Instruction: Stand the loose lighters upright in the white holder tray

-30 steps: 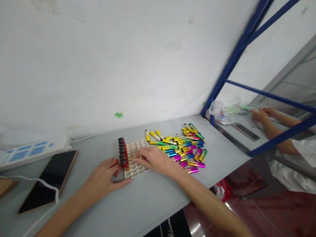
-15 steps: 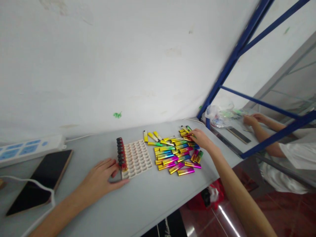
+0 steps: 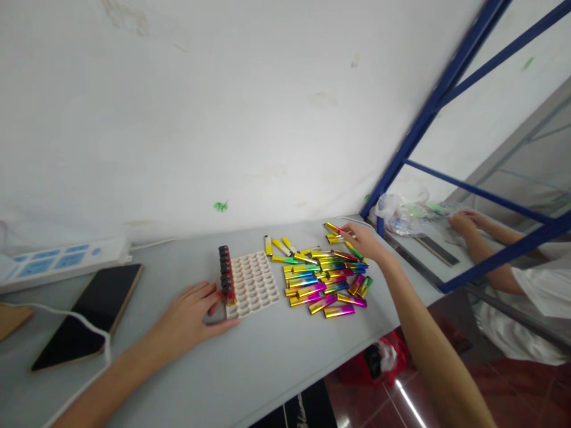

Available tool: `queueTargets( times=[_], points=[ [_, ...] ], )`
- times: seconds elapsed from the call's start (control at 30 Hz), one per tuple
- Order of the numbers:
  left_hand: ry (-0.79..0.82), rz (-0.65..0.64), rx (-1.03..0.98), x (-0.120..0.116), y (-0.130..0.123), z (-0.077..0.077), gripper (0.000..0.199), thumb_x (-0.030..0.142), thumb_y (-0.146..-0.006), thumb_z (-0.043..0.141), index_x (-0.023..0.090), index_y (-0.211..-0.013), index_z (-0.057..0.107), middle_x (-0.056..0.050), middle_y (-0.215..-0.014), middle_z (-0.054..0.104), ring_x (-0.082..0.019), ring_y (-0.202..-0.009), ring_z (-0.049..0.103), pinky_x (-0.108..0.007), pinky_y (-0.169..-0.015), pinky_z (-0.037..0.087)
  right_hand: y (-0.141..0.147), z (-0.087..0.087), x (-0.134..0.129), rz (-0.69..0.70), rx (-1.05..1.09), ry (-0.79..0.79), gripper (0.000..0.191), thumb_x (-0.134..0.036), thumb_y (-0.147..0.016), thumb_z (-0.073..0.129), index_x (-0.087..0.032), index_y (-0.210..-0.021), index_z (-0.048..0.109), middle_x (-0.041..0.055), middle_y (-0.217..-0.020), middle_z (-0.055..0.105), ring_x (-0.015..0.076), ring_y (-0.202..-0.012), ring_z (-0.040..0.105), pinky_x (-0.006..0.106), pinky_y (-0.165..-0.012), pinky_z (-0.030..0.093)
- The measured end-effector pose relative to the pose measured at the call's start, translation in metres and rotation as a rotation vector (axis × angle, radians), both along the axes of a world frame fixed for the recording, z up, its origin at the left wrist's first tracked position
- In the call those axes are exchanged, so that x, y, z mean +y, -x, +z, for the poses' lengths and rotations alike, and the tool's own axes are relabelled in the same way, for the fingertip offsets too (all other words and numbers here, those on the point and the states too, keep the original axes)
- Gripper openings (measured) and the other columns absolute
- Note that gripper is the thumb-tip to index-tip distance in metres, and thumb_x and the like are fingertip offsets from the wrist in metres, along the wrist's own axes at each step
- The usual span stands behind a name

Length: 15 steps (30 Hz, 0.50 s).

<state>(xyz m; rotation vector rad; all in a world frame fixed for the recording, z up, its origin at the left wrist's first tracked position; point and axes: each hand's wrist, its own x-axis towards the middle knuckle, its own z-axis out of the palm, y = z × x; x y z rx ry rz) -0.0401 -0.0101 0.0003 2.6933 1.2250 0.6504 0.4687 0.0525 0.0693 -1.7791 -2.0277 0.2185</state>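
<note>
A grey table (image 3: 276,368) runs under it all. Left of the left hand (image 3: 190,310) lies a dark phone (image 3: 103,296); that hand rests with thumb and fingers parted, touching the near-left corner of a pale tray (image 3: 256,282). A heap of shiny sticks (image 3: 312,289) spreads mostly nearer and left of the right hand (image 3: 362,241). Close by the left fingers, a row of black-topped sticks (image 3: 225,267) stands in the tray. At the right fingertips is a yellow-and-red stick (image 3: 331,227); whether they grip it, I can't tell.

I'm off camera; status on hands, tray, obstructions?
Left hand at near-left corner of tray. Right hand at back of loose lighters, grip unclear. Upright lighters along tray's left side. Loose ones between right hand and tray.
</note>
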Motion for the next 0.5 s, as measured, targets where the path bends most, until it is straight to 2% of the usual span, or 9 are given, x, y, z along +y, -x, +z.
queueTargets(
  times=[0.13,0.27,0.33,0.4,0.47,0.5],
  points=[
    [0.009,0.001,0.013,-0.001,0.0,-0.001,0.054,0.072,-0.091,0.074,0.026,-0.069,0.055,-0.002,-0.076,0.067,-0.026,-0.076,0.066,-0.039,-0.075,0.051,0.028,-0.007,-0.009,-0.006,0.455,-0.223,0.041,-0.059,-0.105,0.063,-0.02,-0.115,0.071,0.0082,-0.094,0.079,0.0225,-0.079,0.073,0.035,-0.077,0.057],
    [0.018,0.007,0.02,-0.002,-0.001,-0.002,0.054,0.072,-0.091,0.074,0.026,-0.07,0.056,-0.003,-0.078,0.068,-0.026,-0.079,0.067,-0.04,-0.077,0.052,0.089,-0.005,-0.006,-0.007,0.916,-0.335,0.046,-0.069,-0.093,0.075,-0.025,-0.102,0.068,-0.0018,-0.077,0.065,0.0167,-0.068,0.06,0.03,-0.067,0.053],
    [0.019,0.008,0.012,-0.003,-0.001,-0.001,0.054,0.073,-0.091,0.074,0.026,-0.07,0.056,-0.003,-0.078,0.068,-0.026,-0.079,0.066,-0.039,-0.077,0.052,0.124,0.002,-0.003,-0.001,1.135,-0.304,0.049,-0.071,-0.087,0.081,-0.026,-0.094,0.062,-0.0026,-0.079,0.063,0.0153,-0.071,0.059,0.028,-0.068,0.053],
    [0.021,0.009,0.013,-0.004,-0.002,0.0,0.055,0.074,-0.091,0.074,0.026,-0.07,0.056,-0.003,-0.078,0.068,-0.026,-0.079,0.066,-0.039,-0.077,0.051,0.157,0.009,-0.005,0.053,1.299,-0.217,0.055,-0.075,-0.082,0.083,-0.027,-0.095,0.058,-0.0009,-0.091,0.068,0.0156,-0.079,0.065,0.027,-0.07,0.055],
    [0.028,0.011,0.025,-0.005,-0.002,0.002,0.055,0.075,-0.091,0.075,0.026,-0.071,0.058,-0.003,-0.079,0.068,-0.026,-0.079,0.066,-0.039,-0.076,0.051,0.187,0.012,-0.011,0.146,1.369,-0.056,0.058,-0.078,-0.083,0.08,-0.029,-0.102,0.055,-0.0014,-0.094,0.071,0.0157,-0.077,0.067,0.027,-0.067,0.055],
    [0.033,0.012,0.033,-0.006,-0.002,0.002,0.055,0.075,-0.091,0.075,0.026,-0.072,0.059,-0.003,-0.08,0.068,-0.026,-0.079,0.066,-0.039,-0.076,0.052,0.2,0.012,-0.015,0.196,1.373,0.029,0.058,-0.08,-0.086,0.077,-0.03,-0.105,0.053,-0.003,-0.089,0.07,0.0151,-0.071,0.065,0.026,-0.063,0.053]
  ],
)
